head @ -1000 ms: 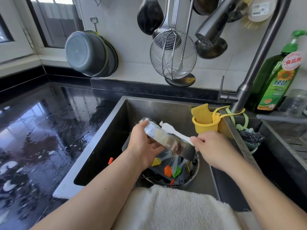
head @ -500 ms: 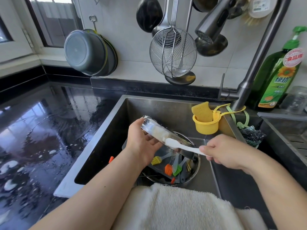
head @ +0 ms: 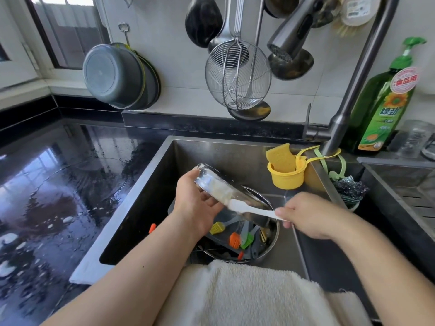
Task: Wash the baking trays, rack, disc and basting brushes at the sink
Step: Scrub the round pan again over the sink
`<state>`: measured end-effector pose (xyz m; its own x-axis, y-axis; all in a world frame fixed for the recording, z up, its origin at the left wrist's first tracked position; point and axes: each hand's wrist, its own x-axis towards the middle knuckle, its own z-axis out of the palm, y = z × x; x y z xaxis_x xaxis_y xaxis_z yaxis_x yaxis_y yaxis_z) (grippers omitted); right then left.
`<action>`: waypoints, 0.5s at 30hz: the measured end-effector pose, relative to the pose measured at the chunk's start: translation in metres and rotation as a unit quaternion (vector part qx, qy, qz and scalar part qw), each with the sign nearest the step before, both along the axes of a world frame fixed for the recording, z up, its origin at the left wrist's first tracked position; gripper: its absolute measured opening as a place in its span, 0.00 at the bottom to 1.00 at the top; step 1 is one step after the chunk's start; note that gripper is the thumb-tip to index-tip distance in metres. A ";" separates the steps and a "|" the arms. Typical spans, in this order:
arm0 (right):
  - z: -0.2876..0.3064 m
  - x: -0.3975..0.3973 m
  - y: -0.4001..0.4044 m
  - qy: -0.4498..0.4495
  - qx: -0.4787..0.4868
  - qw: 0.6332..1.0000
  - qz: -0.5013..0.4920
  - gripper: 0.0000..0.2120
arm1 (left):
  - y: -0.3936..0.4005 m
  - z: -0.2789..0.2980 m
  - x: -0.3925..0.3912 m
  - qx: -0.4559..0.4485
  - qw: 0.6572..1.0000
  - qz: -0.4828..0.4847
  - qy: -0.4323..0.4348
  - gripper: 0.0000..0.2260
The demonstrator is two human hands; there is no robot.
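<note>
Over the steel sink point(head: 164, 161), my left hand point(head: 195, 203) grips a shiny metal baking tray point(head: 211, 182) by its upper end, tilted on edge. My right hand point(head: 308, 215) pinches the handle of a white scrubbing brush point(head: 244, 208), whose bristles lie against the tray's side. Below, a round metal pan point(head: 274, 231) holds basting brushes with yellow point(head: 217, 228), orange point(head: 235, 240) and green point(head: 247, 241) heads on a dark tray point(head: 173, 207). What lies under them is hidden.
A yellow cup with a sponge point(head: 286, 170) hangs on the sink's right wall below the tap point(head: 348, 109). A scouring pad point(head: 350, 189) and green soap bottle point(head: 386, 102) stand right. Wet black counter point(head: 58, 184) spreads left. A white towel point(head: 247, 290) drapes the front edge.
My right hand pulled back to the right and the white brush came out from behind the tray to lie along its side. The left hand keeps the tray tilted in place.
</note>
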<state>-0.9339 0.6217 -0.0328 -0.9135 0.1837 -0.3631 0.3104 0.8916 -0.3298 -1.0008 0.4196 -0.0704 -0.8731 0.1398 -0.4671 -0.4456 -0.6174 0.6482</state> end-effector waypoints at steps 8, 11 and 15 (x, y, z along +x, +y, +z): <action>-0.001 -0.003 0.006 -0.014 0.003 1.000 0.014 0.21 | -0.002 0.002 -0.001 0.003 1.000 -0.004 0.000 0.21; 0.004 0.006 0.010 -0.041 0.026 0.999 -0.002 0.22 | 0.001 0.004 0.000 -0.008 1.000 -0.002 0.002 0.20; -0.015 -0.015 -0.017 0.071 0.022 0.997 0.008 0.19 | 0.003 0.003 0.002 -0.034 0.999 -0.025 0.015 0.23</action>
